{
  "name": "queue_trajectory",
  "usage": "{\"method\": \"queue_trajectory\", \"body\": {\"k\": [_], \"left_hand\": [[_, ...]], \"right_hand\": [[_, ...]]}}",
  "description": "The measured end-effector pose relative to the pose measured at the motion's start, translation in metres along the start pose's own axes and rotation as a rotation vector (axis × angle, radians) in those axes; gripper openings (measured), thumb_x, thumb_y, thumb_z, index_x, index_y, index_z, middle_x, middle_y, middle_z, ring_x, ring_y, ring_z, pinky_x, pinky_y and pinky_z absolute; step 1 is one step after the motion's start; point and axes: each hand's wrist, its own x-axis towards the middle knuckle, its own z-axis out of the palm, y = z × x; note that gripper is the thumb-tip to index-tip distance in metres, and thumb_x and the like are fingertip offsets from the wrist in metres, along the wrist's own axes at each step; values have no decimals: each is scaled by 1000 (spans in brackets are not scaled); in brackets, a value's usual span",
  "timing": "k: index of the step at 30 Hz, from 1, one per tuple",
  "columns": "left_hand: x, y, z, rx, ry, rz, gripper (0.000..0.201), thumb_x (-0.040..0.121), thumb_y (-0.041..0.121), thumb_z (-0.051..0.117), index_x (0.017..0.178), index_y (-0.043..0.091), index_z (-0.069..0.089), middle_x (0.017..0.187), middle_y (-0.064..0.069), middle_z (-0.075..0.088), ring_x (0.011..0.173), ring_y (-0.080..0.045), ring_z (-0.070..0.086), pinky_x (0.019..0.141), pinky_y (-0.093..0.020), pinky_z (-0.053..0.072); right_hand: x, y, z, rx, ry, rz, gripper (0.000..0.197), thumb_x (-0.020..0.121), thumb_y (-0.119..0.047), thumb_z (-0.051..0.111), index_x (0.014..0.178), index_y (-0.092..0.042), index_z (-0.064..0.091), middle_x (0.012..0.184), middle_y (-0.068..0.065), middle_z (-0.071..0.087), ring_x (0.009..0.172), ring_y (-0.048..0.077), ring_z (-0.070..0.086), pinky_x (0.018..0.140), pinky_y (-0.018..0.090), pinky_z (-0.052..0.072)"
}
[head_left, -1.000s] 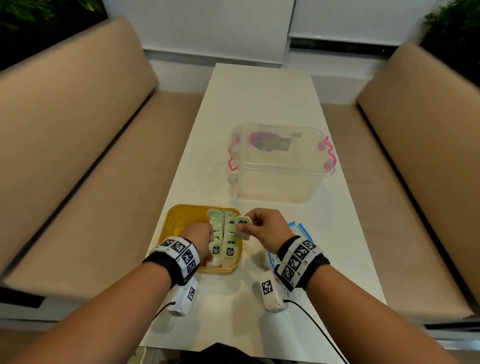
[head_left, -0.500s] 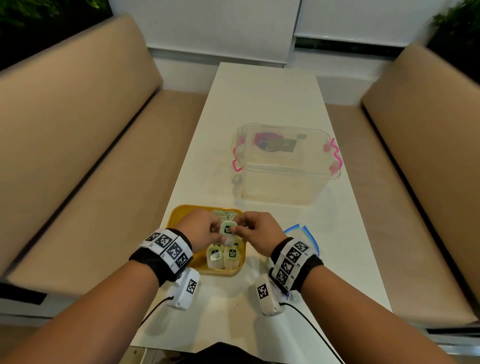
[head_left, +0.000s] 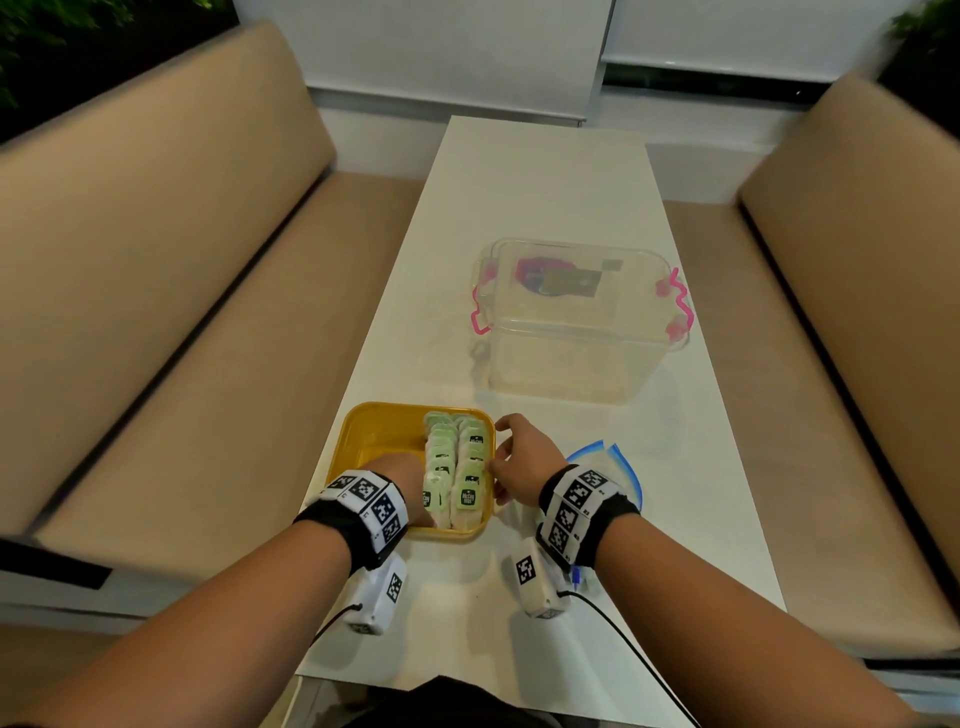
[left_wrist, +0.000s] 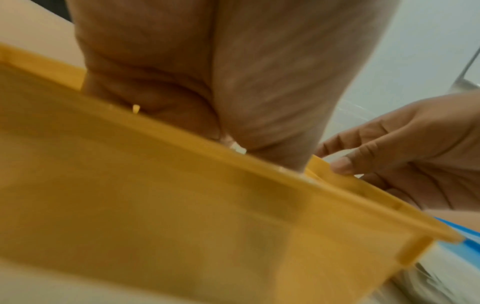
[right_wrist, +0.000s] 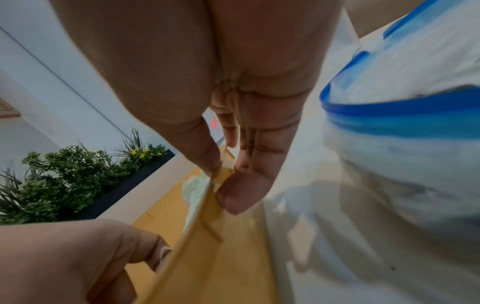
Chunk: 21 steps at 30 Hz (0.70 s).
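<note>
A yellow tray (head_left: 374, 441) sits at the near end of the white table (head_left: 545, 197), with two rows of green tea packets (head_left: 470, 467) standing along its right side. My left hand (head_left: 402, 475) reaches down inside the tray, just left of the packets. Its fingers curl in the right wrist view, and whatever they hold is hidden. My right hand (head_left: 519, 457) is at the tray's right rim. There its thumb (right_wrist: 205, 156) lies on the rim's inner side, with a finger (right_wrist: 241, 197) against the outer wall, pinching it.
A clear plastic box (head_left: 582, 322) with pink latches stands further along the table, to the right. A blue-edged zip bag (head_left: 615, 457) lies under my right wrist. Tan benches (head_left: 156, 312) run along both sides of the table.
One second ago my right hand held a single packet above the tray, then both hands held it. Now it is out of both hands; my right hand has moved to the tray's rim.
</note>
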Motion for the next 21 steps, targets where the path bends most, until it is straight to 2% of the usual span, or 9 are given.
{"method": "queue_trajectory", "body": {"k": [3,5,9,12,15,17,18,20,21], "left_hand": [[5,5,2,-5,-2,-15,32,77,40,80,92,18,62,72,3,57,79,-22,61,68,-29,49],[7,8,3,-11,17,-32,46,72,41,84,104,15,63,86,0,67,84,-23,67,71,-30,54],[4,15,2,-55,96,-104,76,60,37,91,118,13,48,106,-3,65,93,-25,67,74,-33,56],[4,17,1,-63,97,-121,83,60,36,92,123,11,45,111,-4,62,97,-26,65,76,-34,55],[1,19,-3,-53,84,-136,89,55,40,93,124,10,45,110,-4,62,97,-25,65,79,-35,57],[-2,21,-12,-36,84,-125,85,56,44,92,121,10,48,107,-3,64,95,-25,66,79,-36,57],[-4,22,-19,-14,96,-104,74,62,44,89,116,11,51,103,-3,66,93,-24,66,77,-35,57],[-10,28,-35,37,169,-72,57,71,49,81,108,13,56,91,0,66,84,-21,65,69,-32,54],[-14,32,-43,32,216,-64,55,75,51,77,108,14,55,91,1,65,83,-21,64,68,-31,53]], "right_hand": [[1,1,0,5,-12,4,45,91,-7,56,132,-16,39,82,5,69,54,18,67,48,26,54],[1,2,0,2,-17,2,45,91,-8,56,132,-17,39,81,5,69,56,19,69,55,31,58],[1,3,0,16,-18,-7,45,90,-7,55,131,-16,39,77,3,67,56,21,68,60,36,61],[3,5,1,19,-18,-7,47,90,-8,56,133,-16,39,76,4,67,58,22,69,62,40,62],[0,6,-3,-10,-6,-25,50,92,-19,60,136,-17,36,80,4,68,65,23,72,67,39,62],[-5,7,-14,-10,12,-57,47,95,-24,57,136,-16,37,82,0,65,70,24,72,70,37,60],[-7,9,-22,-3,26,-77,44,96,-25,56,135,-16,38,82,-3,63,70,24,72,69,35,60],[-11,15,-39,1,70,-113,37,96,-25,55,130,-16,44,87,-4,61,69,22,69,68,34,58],[-12,19,-47,-9,97,-132,33,96,-26,55,127,-17,48,90,-5,61,71,21,68,70,35,58]]}}
